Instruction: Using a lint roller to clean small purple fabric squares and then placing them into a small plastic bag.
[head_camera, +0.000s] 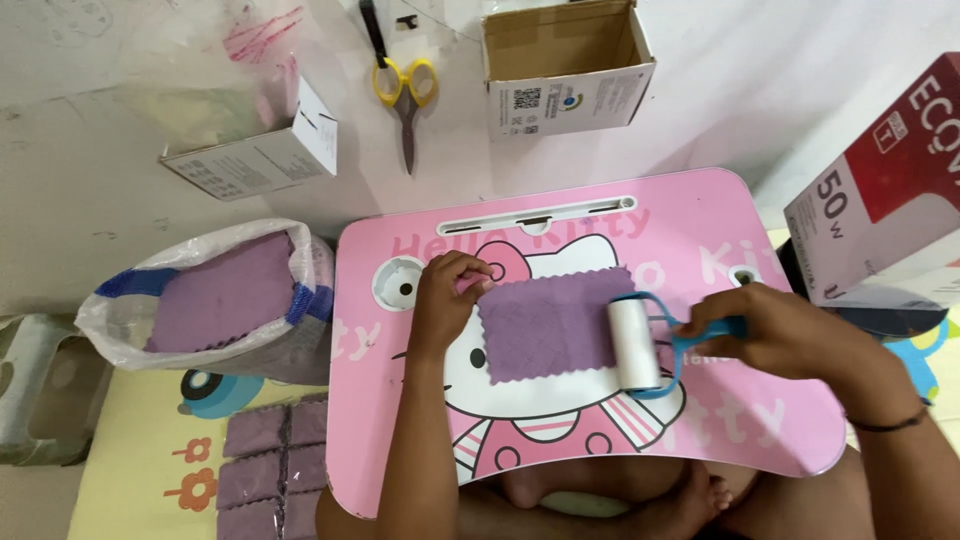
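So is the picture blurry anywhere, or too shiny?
Head view: sharp on the purple cloth, the lint roller and both hands; light even, shadows soft; the white floor at top looks washed out; the clear plastic bag there is hazy; edges bend slightly.

scissors: yellow-handled pair (405, 95) lying on the white floor
open box: empty brown cardboard carton (566, 62) with white sides
small box: white cardboard carton (262, 150) beside a clear plastic bag (235, 55)
sack: white woven plastic bag (205, 300) of purple cloths
stack: bundled purple cloths (268, 465), possibly tied
right edge: red-and-white carton (885, 195)
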